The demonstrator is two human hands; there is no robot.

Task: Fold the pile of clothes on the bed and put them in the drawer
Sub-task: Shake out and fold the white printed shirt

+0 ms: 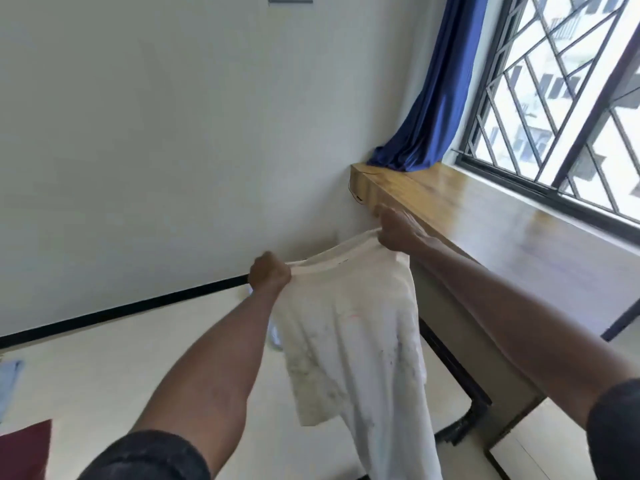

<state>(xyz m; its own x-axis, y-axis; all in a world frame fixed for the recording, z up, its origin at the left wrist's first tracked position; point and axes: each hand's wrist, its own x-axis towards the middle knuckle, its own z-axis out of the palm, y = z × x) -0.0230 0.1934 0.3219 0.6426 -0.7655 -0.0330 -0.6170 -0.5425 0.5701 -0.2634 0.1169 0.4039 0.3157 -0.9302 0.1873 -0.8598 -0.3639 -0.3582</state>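
Note:
A white T-shirt (349, 341) with faint grey print hangs in the air in front of me, held up by its shoulders. My left hand (270, 273) grips the left shoulder in a closed fist. My right hand (398, 232) grips the right shoulder near the collar, higher and farther away. The shirt's body drops down out of the bottom of the view. No drawer is in sight.
A cream mattress (121, 368) spreads below with a dark red cloth (24, 452) and a light blue cloth (10, 379) at its left edge. A wooden window ledge (485, 216) runs along the right under a barred window, with a blue curtain (426, 109) bunched on it.

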